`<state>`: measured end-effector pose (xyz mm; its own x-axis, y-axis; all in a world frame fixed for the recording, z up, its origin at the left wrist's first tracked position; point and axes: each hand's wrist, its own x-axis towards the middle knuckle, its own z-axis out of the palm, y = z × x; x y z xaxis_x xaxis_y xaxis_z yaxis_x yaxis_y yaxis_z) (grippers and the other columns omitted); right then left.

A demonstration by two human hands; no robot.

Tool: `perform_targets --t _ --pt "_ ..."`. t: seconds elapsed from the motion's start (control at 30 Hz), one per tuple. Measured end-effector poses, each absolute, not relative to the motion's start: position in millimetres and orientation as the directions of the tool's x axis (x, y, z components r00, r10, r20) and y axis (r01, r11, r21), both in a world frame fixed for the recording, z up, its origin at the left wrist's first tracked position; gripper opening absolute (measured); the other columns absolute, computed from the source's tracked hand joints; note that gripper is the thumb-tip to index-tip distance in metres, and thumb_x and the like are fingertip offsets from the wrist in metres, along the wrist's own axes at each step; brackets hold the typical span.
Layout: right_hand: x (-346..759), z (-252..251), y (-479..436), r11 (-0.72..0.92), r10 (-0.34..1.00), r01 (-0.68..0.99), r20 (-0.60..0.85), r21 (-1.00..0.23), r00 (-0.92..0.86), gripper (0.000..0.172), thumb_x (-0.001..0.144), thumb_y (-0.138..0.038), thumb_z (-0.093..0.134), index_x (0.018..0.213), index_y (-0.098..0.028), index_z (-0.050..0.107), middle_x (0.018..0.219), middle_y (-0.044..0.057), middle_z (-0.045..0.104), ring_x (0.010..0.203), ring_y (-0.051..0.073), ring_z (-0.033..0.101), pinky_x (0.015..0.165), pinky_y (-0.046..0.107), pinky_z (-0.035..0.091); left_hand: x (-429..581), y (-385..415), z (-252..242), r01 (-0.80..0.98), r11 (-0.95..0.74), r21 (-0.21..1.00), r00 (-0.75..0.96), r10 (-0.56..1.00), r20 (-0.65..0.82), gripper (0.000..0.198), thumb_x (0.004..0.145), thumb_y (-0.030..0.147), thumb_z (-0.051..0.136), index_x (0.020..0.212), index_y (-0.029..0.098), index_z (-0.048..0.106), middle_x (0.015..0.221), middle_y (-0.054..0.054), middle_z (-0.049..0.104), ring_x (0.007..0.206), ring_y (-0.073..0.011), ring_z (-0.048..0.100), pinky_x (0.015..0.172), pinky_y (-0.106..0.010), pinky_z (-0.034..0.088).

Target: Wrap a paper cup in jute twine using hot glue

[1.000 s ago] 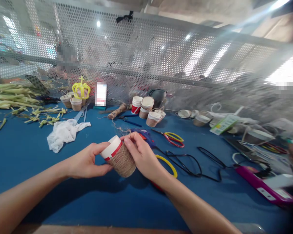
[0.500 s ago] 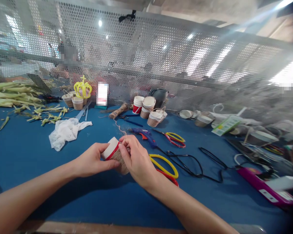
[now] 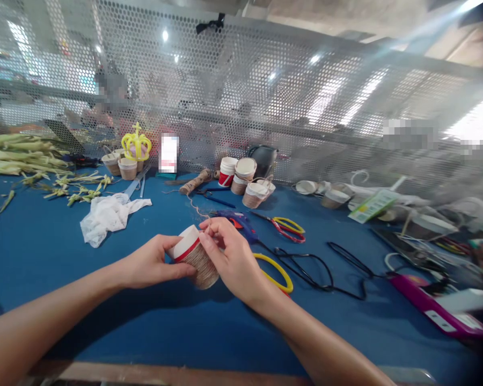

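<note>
Two hands [image 3: 149, 262] [image 3: 237, 262] clasp a cup [image 3: 189, 244] and twine [image 3: 203, 267] above a blue table [image 3: 165, 332], facing a perforated screen [image 3: 233, 91].

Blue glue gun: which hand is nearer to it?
Right. The right hand is just in front of the glue gun, partly covering it in view; the left hand is farther left, holding the cup.

glue gun [image 3: 247, 227] lies behind the held cup [image 3: 202, 262].

twine bundle [image 3: 195, 183] on blue table [image 3: 145, 327]
</note>
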<state>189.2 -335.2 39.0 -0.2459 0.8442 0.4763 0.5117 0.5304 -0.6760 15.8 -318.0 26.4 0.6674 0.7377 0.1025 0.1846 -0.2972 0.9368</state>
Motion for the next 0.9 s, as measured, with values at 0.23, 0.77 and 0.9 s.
perform_targets --t 0.23,0.77,0.9 --pt "187 35 -337 0.491 0.867 0.574 0.428 -0.655 -0.254 0.013 0.089 -0.027 0.037 0.079 -0.02 0.043 0.087 0.006 0.054 0.076 0.015 0.051 0.069 0.03 0.043 14 -319 25 0.178 -0.326 0.928 0.665 0.736 0.131 0.026 0.073 0.029 0.061 0.086 0.007 0.062 0.081 -0.005 0.065 0.074 -0.0161 0.057 0.072 -0.026 0.047" --pt "182 26 -337 0.566 0.764 0.762 0.549 -0.316 -0.339 0.014 0.089 -0.027 0.034 0.078 -0.021 0.041 0.096 0.011 0.055 0.079 0.019 0.059 0.057 0.029 0.047 20 -318 22 0.114 -0.181 0.977 0.566 0.82 0.086 0.021 0.075 0.028 0.056 0.085 0.009 0.059 0.076 -0.002 0.06 0.071 -0.0147 0.054 0.069 -0.026 0.045" --pt "182 24 -336 0.568 0.758 0.774 0.543 -0.28 -0.361 0.016 0.089 -0.027 0.033 0.079 -0.02 0.043 0.097 0.012 0.055 0.072 0.019 0.059 0.049 0.028 0.045 22 -318 19 0.057 -0.14 0.989 0.562 0.823 0.084 0.022 0.073 0.029 0.057 0.083 0.01 0.058 0.074 -0.002 0.06 0.073 -0.0164 0.055 0.072 -0.028 0.045"
